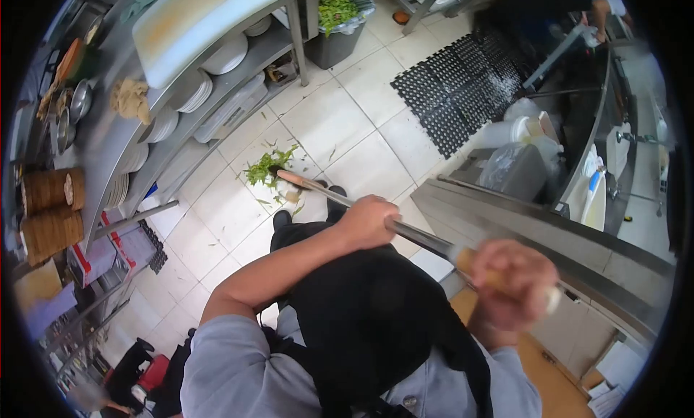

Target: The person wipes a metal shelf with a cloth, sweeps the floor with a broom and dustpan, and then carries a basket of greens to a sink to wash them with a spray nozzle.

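A broom [425,238] with a metal handle slants down across my body to the tiled floor. My left hand [370,222] is wrapped round the middle of its handle. At the upper end, my right hand [513,282] grips the pale grip section and is blurred by motion. The broom's orange-brown lower end reaches a pile of green leaves [269,165] on the floor, just in front of my dark shoes. Its bristles are only partly visible among the leaves.
A bin [340,48] full of greens stands ahead, beside a steel table with a white cutting board [199,27] and stacked plates below. A black perforated mat [459,92] lies right of centre. Co-workers are at upper right and lower left. A steel counter [535,230] runs along my right.
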Demonstrator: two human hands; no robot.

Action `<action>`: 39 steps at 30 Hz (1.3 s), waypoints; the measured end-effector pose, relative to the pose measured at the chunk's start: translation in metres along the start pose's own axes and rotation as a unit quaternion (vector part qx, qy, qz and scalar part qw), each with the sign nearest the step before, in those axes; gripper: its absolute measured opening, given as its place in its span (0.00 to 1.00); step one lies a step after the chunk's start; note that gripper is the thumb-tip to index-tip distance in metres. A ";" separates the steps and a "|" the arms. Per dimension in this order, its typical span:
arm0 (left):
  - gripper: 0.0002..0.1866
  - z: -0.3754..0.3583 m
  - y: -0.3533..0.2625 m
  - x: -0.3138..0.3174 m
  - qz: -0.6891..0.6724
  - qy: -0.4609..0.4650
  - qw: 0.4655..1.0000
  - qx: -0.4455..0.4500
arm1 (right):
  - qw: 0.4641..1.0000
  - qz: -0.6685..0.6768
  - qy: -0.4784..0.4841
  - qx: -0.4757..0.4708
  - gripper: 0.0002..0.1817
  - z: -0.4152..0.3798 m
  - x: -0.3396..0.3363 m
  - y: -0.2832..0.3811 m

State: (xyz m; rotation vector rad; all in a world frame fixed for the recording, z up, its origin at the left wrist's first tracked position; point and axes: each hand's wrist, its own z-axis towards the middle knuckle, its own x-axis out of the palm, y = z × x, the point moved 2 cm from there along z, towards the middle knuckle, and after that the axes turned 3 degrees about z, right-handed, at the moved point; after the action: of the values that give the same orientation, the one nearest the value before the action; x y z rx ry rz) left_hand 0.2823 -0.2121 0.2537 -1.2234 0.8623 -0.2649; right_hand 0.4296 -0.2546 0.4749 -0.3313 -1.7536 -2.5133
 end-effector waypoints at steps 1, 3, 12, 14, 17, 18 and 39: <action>0.05 0.000 -0.010 -0.004 0.001 -0.003 1.000 -0.009 | 0.999 -0.014 0.006 -0.048 0.17 0.003 0.001 0.014; 0.03 0.012 -0.036 -0.009 -0.023 -0.020 0.998 0.057 | 0.993 0.044 0.044 -0.100 0.17 0.010 -0.010 0.034; 0.01 0.031 0.052 -0.037 0.038 -0.110 0.991 0.059 | 0.970 -0.158 0.175 -0.066 0.11 0.025 0.051 -0.032; 0.00 0.007 0.080 -0.042 0.095 -0.116 0.989 -0.017 | 0.955 -0.091 0.260 -0.113 0.10 0.026 0.063 -0.057; 0.02 -0.039 0.064 -0.034 -0.015 -0.153 0.988 -0.012 | 0.958 -0.023 0.284 -0.036 0.15 0.012 0.080 -0.045; 0.02 -0.048 0.054 -0.032 -0.014 -0.159 0.987 -0.014 | 0.956 -0.020 0.290 -0.036 0.15 0.007 0.083 -0.032; 0.09 -0.153 0.034 -0.108 0.022 -0.196 0.980 -0.003 | 0.875 0.053 0.475 -0.083 0.13 -0.014 0.205 -0.005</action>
State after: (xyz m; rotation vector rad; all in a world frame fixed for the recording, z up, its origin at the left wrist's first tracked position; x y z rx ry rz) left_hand 0.0951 -0.2430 0.2577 -1.2077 0.5461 0.0165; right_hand 0.2268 -0.2512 0.5088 0.6807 -1.0716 -2.1169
